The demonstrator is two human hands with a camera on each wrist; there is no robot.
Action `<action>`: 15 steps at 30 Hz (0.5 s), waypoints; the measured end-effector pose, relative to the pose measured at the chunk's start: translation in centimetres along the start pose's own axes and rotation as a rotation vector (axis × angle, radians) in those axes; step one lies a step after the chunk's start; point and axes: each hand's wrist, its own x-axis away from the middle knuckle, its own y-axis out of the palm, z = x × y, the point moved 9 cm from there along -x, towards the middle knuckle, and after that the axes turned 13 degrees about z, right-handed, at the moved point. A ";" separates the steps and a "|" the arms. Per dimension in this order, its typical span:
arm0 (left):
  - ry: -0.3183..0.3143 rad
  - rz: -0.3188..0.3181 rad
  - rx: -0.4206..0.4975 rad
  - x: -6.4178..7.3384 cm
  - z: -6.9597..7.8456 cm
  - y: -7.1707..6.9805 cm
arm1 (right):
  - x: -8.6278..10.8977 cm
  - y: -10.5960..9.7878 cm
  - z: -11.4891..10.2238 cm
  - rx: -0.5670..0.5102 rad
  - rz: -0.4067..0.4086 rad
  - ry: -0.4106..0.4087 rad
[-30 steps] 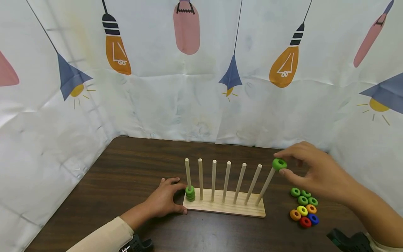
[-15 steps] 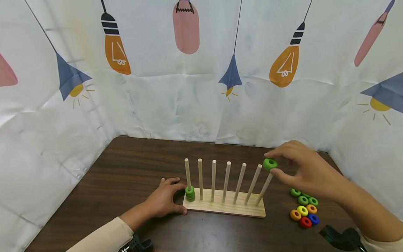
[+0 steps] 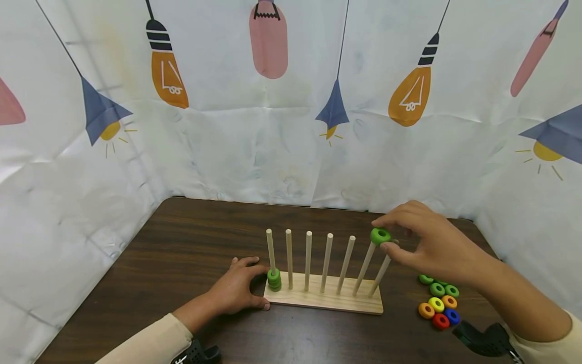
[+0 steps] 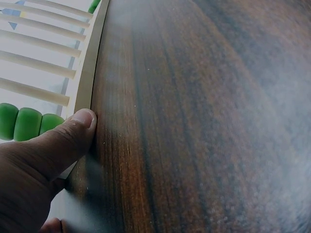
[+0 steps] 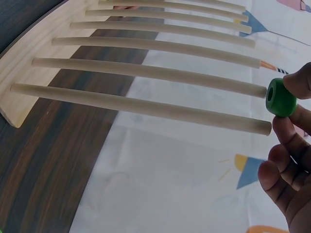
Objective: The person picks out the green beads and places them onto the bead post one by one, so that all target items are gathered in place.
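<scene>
A pale wooden peg board (image 3: 318,298) with a row of upright pegs stands on the dark table. My left hand (image 3: 236,288) holds the board's left end, its thumb (image 4: 80,124) against the front edge. Several green beads (image 3: 274,279) are stacked low on the leftmost peg, right by that hand. Between thumb and fingers my right hand (image 3: 423,237) pinches a green bead (image 3: 380,236), level with the tip of the second peg from the right. In the right wrist view the bead's hole faces the tip of that peg (image 5: 194,80).
Right of the board lie loose beads: several green beads (image 3: 437,289), a yellow bead (image 3: 436,304), two orange beads (image 3: 426,310), a red bead (image 3: 441,321) and a blue bead (image 3: 452,317). A printed white cloth (image 3: 282,151) hangs behind the table (image 3: 204,227).
My right hand has moved left with the green bead, from above the rightmost peg to the tip of the second peg from the right. The left hand stays at the board's end.
</scene>
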 end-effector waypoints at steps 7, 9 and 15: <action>0.002 0.001 -0.012 0.0 0.0 0.0 | -0.4 0.4 -0.4 -0.009 -0.018 0.007; 0.005 0.001 -0.011 0.0 0.0 0.0 | -0.6 0.5 -0.5 -0.014 -0.017 0.000; 0.005 0.001 -0.010 -0.1 0.1 0.0 | -0.9 1.0 -0.6 -0.022 -0.022 0.003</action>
